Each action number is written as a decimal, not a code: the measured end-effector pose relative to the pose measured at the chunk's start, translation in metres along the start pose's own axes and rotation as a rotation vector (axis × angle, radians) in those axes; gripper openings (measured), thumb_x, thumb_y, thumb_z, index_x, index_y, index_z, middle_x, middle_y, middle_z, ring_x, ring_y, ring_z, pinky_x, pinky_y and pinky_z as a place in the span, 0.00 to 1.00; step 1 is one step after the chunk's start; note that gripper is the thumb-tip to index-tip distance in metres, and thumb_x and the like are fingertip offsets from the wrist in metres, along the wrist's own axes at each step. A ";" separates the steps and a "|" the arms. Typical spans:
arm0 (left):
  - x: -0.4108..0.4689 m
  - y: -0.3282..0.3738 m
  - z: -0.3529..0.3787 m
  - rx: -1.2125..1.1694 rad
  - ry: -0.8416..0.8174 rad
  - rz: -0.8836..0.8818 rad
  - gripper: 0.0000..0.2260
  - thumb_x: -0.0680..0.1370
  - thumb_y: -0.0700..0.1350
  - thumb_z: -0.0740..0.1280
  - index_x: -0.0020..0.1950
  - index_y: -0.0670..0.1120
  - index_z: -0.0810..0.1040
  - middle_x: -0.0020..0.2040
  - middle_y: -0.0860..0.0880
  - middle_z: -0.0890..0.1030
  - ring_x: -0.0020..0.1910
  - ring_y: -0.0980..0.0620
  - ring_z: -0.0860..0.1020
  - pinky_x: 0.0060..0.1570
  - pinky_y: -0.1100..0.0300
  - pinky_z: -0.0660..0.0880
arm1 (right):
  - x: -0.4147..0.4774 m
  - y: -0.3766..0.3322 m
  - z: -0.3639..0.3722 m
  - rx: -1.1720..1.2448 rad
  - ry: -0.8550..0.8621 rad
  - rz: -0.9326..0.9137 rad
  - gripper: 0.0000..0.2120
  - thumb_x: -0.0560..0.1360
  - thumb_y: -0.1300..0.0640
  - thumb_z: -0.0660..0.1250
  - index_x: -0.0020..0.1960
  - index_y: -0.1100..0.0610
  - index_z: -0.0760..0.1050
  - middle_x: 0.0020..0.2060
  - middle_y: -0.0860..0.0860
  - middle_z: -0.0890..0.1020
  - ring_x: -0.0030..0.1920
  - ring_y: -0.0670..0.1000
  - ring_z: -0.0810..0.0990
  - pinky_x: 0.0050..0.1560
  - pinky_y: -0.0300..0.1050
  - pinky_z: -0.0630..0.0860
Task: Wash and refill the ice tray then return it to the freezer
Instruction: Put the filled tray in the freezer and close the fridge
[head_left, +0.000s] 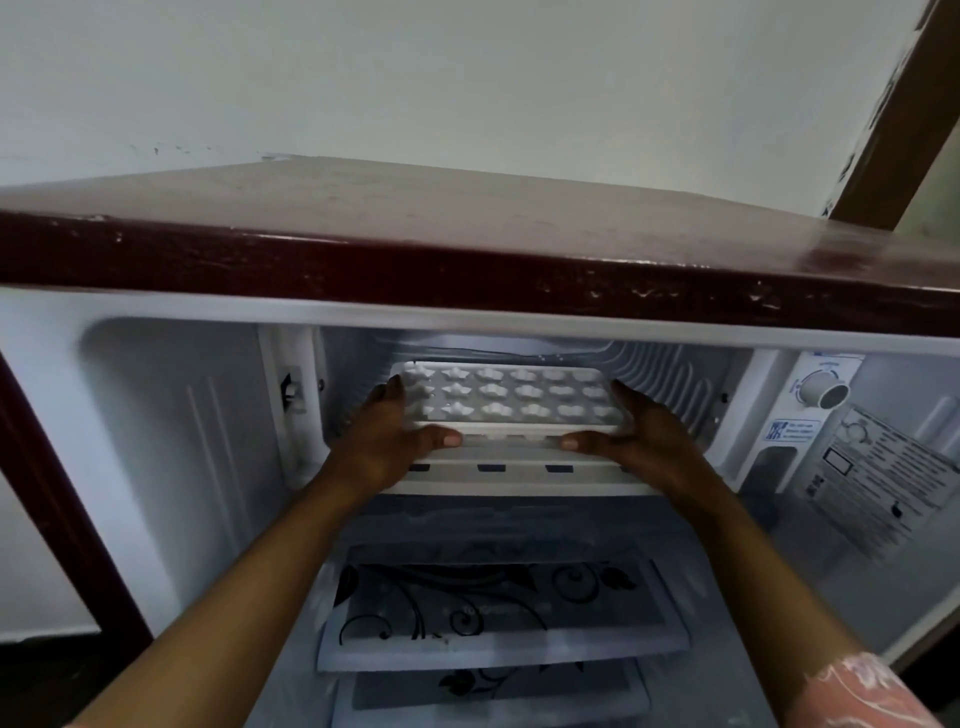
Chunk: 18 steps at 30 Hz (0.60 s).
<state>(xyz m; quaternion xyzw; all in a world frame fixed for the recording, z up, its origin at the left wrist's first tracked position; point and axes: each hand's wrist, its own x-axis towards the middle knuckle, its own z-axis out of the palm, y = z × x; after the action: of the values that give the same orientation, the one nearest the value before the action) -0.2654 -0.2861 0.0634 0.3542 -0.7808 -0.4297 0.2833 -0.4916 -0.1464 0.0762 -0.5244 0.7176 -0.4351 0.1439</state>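
A white ice tray (509, 397) is seen in the mouth of the freezer compartment (654, 366), set crosswise with its long side facing the camera. Three rows of shaped cells are visible, but what they hold cannot be made out, since tray and contents are equally pale. The tray's underside is hidden, so it cannot be told whether it rests on the compartment floor or is held just above it. Its left end is partly covered by fingers.

The tray is held at both short ends. Its left end is gripped by the left hand (389, 436), with the fingers laid up along the side and the thumb (441, 439) pressed against the front edge. The right end is gripped the same way by the right hand (644, 434), its thumb (576, 443) on the front edge. The fingertips beneath are concealed.

Just below the thumbs a white front lip (519, 470) with dark slots is seen. Further down, patterned shelves (498, 608) with black floral print are visible, blurred and cut off at the bottom. To the right of the compartment a round dial (823, 393) and a printed label (883, 480) are fixed to the inner wall; the print is unreadable. A scuffed maroon fridge top (467, 260) spans the view above. A patterned pink sleeve (857, 691) is cut off at the lower right corner.
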 end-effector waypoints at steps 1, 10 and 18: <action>0.001 -0.001 0.000 0.000 0.000 0.008 0.44 0.61 0.52 0.77 0.72 0.45 0.61 0.68 0.47 0.70 0.66 0.49 0.70 0.67 0.52 0.67 | 0.000 -0.001 0.000 0.001 -0.004 0.002 0.29 0.63 0.51 0.77 0.60 0.42 0.68 0.52 0.39 0.76 0.46 0.28 0.70 0.43 0.15 0.64; -0.002 -0.003 -0.001 0.109 0.015 -0.026 0.52 0.64 0.63 0.73 0.76 0.41 0.50 0.76 0.44 0.58 0.74 0.47 0.59 0.72 0.50 0.59 | -0.005 -0.007 0.000 -0.130 -0.001 0.041 0.39 0.62 0.37 0.74 0.69 0.45 0.63 0.66 0.47 0.70 0.68 0.50 0.67 0.72 0.48 0.58; -0.045 0.004 0.014 0.548 0.272 0.117 0.43 0.74 0.70 0.45 0.76 0.41 0.39 0.77 0.43 0.40 0.76 0.47 0.40 0.72 0.57 0.36 | -0.042 -0.017 0.018 -0.605 0.143 -0.030 0.43 0.66 0.28 0.41 0.76 0.50 0.50 0.76 0.49 0.51 0.74 0.52 0.50 0.71 0.50 0.43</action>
<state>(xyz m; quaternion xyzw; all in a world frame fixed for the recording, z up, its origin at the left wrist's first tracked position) -0.2505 -0.2423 0.0544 0.4262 -0.8414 -0.1349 0.3037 -0.4516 -0.1190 0.0688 -0.5219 0.8151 -0.2397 -0.0761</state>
